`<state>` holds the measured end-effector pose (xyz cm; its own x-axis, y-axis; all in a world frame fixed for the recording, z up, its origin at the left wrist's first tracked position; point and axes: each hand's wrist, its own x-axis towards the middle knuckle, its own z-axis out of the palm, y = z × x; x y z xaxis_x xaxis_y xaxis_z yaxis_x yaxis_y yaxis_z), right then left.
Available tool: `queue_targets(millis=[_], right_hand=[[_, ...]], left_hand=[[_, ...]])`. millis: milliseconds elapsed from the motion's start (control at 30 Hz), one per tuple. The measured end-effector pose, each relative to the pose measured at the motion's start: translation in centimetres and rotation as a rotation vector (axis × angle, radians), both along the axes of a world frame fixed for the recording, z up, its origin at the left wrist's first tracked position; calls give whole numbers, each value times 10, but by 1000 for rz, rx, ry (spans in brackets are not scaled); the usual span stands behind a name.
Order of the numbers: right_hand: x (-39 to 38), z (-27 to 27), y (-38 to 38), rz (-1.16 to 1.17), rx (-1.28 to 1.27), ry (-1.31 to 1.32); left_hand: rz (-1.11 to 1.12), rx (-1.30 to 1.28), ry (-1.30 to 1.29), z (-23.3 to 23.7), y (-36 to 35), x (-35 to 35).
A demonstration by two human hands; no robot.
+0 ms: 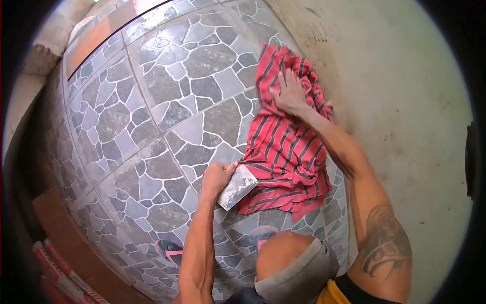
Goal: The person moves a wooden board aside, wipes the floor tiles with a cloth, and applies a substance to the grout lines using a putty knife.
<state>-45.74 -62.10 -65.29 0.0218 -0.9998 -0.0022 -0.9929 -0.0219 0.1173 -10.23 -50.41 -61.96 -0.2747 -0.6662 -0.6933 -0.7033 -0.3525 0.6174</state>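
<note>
A red cloth with dark stripes [288,147] lies crumpled on the stone-patterned floor tiles [162,83], close to the wall. My right hand [291,93] rests on its upper part, palm down with the fingers spread. Lower and to the left, my left hand [220,177] is closed round the edge of a flat rectangular plate [238,187] with whitish smears. The plate touches the cloth's lower left edge; part of the plate's grip is hidden by my left hand.
A plain greenish wall [400,101] runs along the right side. Red and white boxes [66,271] lie at the lower left beside a brown board [76,243]. My knee [283,253] and a sandalled foot [169,251] show at the bottom.
</note>
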Motion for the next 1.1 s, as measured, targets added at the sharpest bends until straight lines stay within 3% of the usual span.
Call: queue_targets(millis=[67, 100, 133, 200, 300, 433, 467, 533, 633, 700, 733, 800, 867, 933, 1000, 1067, 1100], right_hand=[[-45, -6, 2, 267, -27, -22], [-46, 19, -14, 14, 100, -169], [-71, -8, -38, -202, 88, -169], [-24, -1, -58, -422, 84, -12], [11, 17, -12, -128, 174, -26], [-73, -23, -57, -310, 224, 12], [-24, 14, -65, -528, 222, -66], [-8, 0, -57, -454, 37, -17], [-28, 9, -26, 89, 173, 115], [-55, 18, -43, -268, 198, -242], [-51, 17, -58, -401, 183, -271], [-15, 2, -65, -363, 106, -26], [21, 10, -33, 26, 59, 31], [3, 12, -15, 294, 19, -139], [-29, 2, -38, 33, 84, -128], [-17, 2, -66, -418, 124, -98], [1, -2, -66, -374, 85, -29]], left_hand=[[5, 0, -3, 1, 11, 4], [17, -12, 11, 2, 13, 3], [39, -43, 22, 2, 7, 3], [1, -20, -3, -2, 10, 7], [14, -39, 20, -1, 6, 5], [18, -59, 37, -8, 3, 8], [10, -54, 23, -7, 3, 8], [-2, -44, 23, -3, 6, 3], [11, -44, 29, -2, 8, 6], [1, -42, 31, 1, 4, 6], [0, -55, 27, -1, 4, 8], [-5, -76, 31, -4, 5, 5], [2, -71, 43, -7, 1, 5], [20, -39, 52, -5, 8, 5], [34, -25, 59, 0, 5, 7], [15, -18, 30, 1, 5, 8], [0, -17, 23, 0, 2, 5]])
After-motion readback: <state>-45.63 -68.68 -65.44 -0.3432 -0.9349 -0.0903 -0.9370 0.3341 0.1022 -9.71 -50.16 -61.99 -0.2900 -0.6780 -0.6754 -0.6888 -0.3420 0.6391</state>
